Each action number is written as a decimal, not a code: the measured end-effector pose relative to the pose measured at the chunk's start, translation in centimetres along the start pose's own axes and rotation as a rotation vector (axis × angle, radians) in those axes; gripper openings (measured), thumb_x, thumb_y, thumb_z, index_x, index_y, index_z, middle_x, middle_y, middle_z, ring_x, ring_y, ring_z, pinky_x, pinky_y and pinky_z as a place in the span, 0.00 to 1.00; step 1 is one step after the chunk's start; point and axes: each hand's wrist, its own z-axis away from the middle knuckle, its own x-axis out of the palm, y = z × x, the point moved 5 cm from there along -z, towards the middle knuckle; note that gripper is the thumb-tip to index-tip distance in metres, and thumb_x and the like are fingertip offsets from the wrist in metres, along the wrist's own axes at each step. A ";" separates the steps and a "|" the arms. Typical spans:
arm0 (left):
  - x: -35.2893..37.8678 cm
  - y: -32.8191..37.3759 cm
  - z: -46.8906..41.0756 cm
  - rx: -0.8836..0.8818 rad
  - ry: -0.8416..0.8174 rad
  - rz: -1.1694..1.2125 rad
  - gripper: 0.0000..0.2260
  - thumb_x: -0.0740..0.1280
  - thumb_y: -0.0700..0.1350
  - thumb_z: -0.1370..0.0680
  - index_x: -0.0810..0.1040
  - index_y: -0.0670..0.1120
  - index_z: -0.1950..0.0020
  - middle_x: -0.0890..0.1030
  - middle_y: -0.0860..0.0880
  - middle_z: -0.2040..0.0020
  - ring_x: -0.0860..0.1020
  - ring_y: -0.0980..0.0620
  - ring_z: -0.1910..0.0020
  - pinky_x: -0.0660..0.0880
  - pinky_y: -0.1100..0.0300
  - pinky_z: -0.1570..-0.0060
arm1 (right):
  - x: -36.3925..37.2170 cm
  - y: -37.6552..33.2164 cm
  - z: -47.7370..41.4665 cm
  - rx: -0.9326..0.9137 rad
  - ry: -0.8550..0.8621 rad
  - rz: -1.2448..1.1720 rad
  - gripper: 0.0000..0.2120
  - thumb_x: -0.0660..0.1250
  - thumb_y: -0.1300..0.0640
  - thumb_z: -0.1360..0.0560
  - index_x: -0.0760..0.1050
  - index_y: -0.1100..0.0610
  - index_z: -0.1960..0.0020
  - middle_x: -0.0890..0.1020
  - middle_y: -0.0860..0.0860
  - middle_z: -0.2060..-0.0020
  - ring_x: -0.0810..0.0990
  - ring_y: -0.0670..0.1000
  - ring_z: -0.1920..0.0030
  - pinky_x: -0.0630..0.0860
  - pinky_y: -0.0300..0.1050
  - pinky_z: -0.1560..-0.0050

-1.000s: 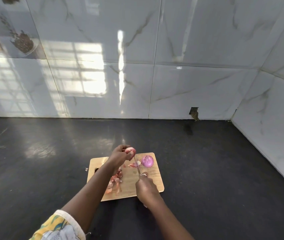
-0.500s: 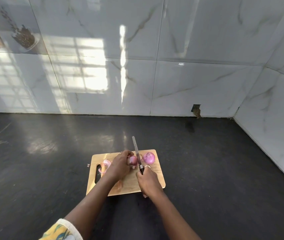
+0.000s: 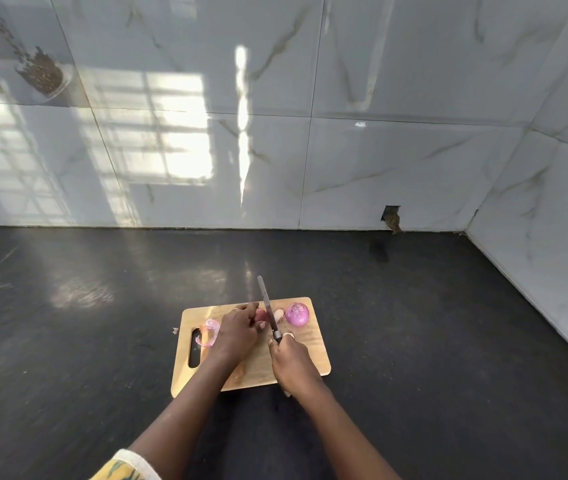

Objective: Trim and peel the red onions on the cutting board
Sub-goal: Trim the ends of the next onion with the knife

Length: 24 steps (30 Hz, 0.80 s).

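1. Work piece. A red onion [image 3: 261, 316] lies on the wooden cutting board [image 3: 317, 344], at 12 o'clock from the board centre. It is mostly covered by the left hand [image 3: 237, 334], whose fingers curl over it and grip it against the board.

2. Cutting tool. The knife [image 3: 268, 306] stands with its blade against the right side of the held onion, and its tip points to 12 o'clock, past the far edge of the board. The right hand [image 3: 291, 358] is closed around the handle at 5 o'clock from the onion. Whether the index finger lies along the blade spine cannot be told.

3. Adjacent items. A pale cut piece [image 3: 278, 315] lies just right of the blade. A peeled purple onion [image 3: 297, 314] sits at 1 o'clock on the board, apart from both hands. A curl of pink peel [image 3: 210, 332] lies at 9 o'clock, beside the handle slot.

4. Surroundings. The board rests on a dark countertop [image 3: 68, 341]. A small scrap [image 3: 174, 330] lies just off the board's left edge. Marbled white wall tiles [image 3: 379, 98] rise at 12 o'clock.
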 end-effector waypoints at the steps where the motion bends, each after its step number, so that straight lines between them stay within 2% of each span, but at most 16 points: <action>1: 0.0 -0.1 0.0 -0.008 0.000 0.015 0.13 0.63 0.38 0.24 0.75 0.42 0.40 0.78 0.45 0.42 0.74 0.47 0.42 0.65 0.66 0.48 | 0.2 0.0 0.0 0.002 -0.005 0.015 0.15 0.51 0.54 0.18 0.67 0.63 0.41 0.76 0.62 0.43 0.78 0.62 0.46 0.77 0.54 0.49; 3: -0.1 0.0 -0.1 -0.009 0.013 0.037 0.07 0.62 0.36 0.24 0.76 0.46 0.52 0.78 0.50 0.57 0.74 0.48 0.52 0.65 0.69 0.60 | 0.4 -0.1 0.0 0.007 -0.005 0.051 0.14 0.50 0.57 0.18 0.65 0.64 0.38 0.75 0.62 0.41 0.77 0.63 0.43 0.75 0.54 0.46; 4: -0.2 0.1 -0.1 -0.020 0.024 0.043 0.07 0.62 0.36 0.24 0.74 0.48 0.55 0.77 0.52 0.61 0.72 0.50 0.56 0.65 0.69 0.64 | 0.5 -0.2 0.0 0.002 -0.002 0.070 0.14 0.50 0.58 0.18 0.64 0.64 0.37 0.75 0.62 0.41 0.76 0.63 0.42 0.74 0.52 0.45; 5: -0.3 0.3 -0.1 -0.028 0.032 0.050 0.07 0.61 0.36 0.24 0.75 0.48 0.54 0.77 0.51 0.62 0.71 0.52 0.58 0.64 0.67 0.66 | 0.5 -0.3 0.0 -0.005 -0.001 0.091 0.14 0.49 0.58 0.18 0.63 0.65 0.37 0.75 0.62 0.40 0.76 0.63 0.41 0.73 0.51 0.45; 8: -0.4 0.4 -0.4 -0.046 0.044 0.043 0.11 0.61 0.37 0.24 0.77 0.40 0.44 0.81 0.43 0.51 0.70 0.54 0.58 0.63 0.69 0.63 | 0.4 -0.7 0.0 -0.010 -0.015 0.123 0.14 0.49 0.59 0.18 0.64 0.65 0.37 0.74 0.62 0.40 0.76 0.63 0.41 0.72 0.51 0.45; 11: -0.4 0.1 -0.5 -0.057 0.059 0.075 0.12 0.61 0.36 0.25 0.77 0.40 0.42 0.81 0.41 0.52 0.71 0.54 0.58 0.61 0.71 0.63 | 0.5 -1.1 -0.6 0.004 -0.042 0.158 0.13 0.50 0.63 0.20 0.64 0.65 0.37 0.75 0.62 0.42 0.78 0.63 0.44 0.76 0.54 0.47; 13: -0.4 0.0 -0.6 -0.058 0.068 0.086 0.13 0.61 0.35 0.25 0.77 0.39 0.42 0.81 0.43 0.56 0.72 0.54 0.59 0.61 0.72 0.62 | 0.7 -1.3 -1.1 0.022 -0.067 0.172 0.15 0.50 0.66 0.21 0.63 0.65 0.36 0.76 0.63 0.43 0.80 0.64 0.47 0.79 0.55 0.51; 15: -0.4 0.0 -0.7 -0.041 0.058 0.080 0.12 0.61 0.35 0.25 0.77 0.39 0.44 0.79 0.45 0.58 0.72 0.53 0.59 0.61 0.71 0.63 | 0.5 -1.4 -1.7 0.047 -0.075 0.138 0.17 0.49 0.66 0.21 0.60 0.63 0.32 0.76 0.63 0.43 0.81 0.64 0.50 0.79 0.54 0.61; 18: 0.0 0.1 -0.9 -0.029 0.033 0.055 0.08 0.61 0.34 0.26 0.77 0.40 0.49 0.81 0.42 0.55 0.72 0.52 0.60 0.61 0.69 0.64 | 0.1 -1.6 -2.9 0.031 -0.088 -0.020 0.20 0.49 0.65 0.21 0.55 0.60 0.30 0.74 0.64 0.45 0.79 0.59 0.66 0.73 0.49 0.76; 20: 0.3 0.1 -1.2 -0.044 0.033 0.046 0.07 0.61 0.35 0.26 0.77 0.41 0.52 0.81 0.42 0.55 0.73 0.52 0.60 0.63 0.67 0.62 | -0.1 -1.5 -3.3 0.026 -0.096 -0.034 0.24 0.49 0.68 0.23 0.51 0.60 0.28 0.73 0.66 0.43 0.75 0.57 0.72 0.72 0.46 0.80; 22: 0.4 0.0 -1.5 -0.061 0.036 0.046 0.07 0.61 0.36 0.26 0.78 0.41 0.53 0.82 0.43 0.56 0.73 0.51 0.60 0.65 0.63 0.60 | 0.2 -0.8 -2.8 0.042 -0.131 0.057 0.26 0.49 0.70 0.24 0.53 0.61 0.27 0.72 0.66 0.41 0.79 0.61 0.65 0.77 0.50 0.73; 24: 0.5 -0.2 -1.8 -0.064 0.037 0.036 0.07 0.61 0.36 0.26 0.78 0.42 0.54 0.82 0.43 0.56 0.74 0.50 0.60 0.65 0.63 0.60 | 0.4 -0.5 -1.8 0.055 -0.159 0.120 0.19 0.50 0.69 0.23 0.60 0.67 0.32 0.74 0.65 0.41 0.81 0.63 0.52 0.80 0.54 0.56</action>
